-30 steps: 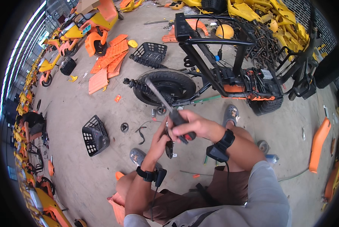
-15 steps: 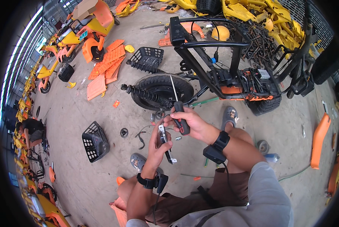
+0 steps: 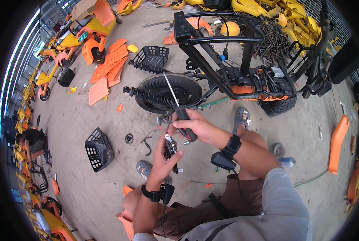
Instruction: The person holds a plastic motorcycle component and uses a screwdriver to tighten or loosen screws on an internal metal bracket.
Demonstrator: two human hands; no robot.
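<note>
Concrete floor (image 3: 87, 120) strewn with orange panels (image 3: 107, 68); the right hand (image 3: 195, 126) grips a screwdriver (image 3: 178, 108), the left hand (image 3: 163, 154) clasps a small dark part (image 3: 170, 146).

black baskets (image 3: 99, 148): 3 (two near, one far) | grey clogs (image 3: 241, 119): 2 | hands (image 3: 162, 158): 2

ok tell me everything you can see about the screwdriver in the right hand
The screwdriver has a thick dark handle with a red tint low down and a thin, bright metal shaft. The right hand is wrapped around the handle, held in the air above the concrete floor. The shaft points up and slightly left, its tip in front of the black tyre; whether it touches is unclear. The left hand holds a small dark part just below it.
</note>
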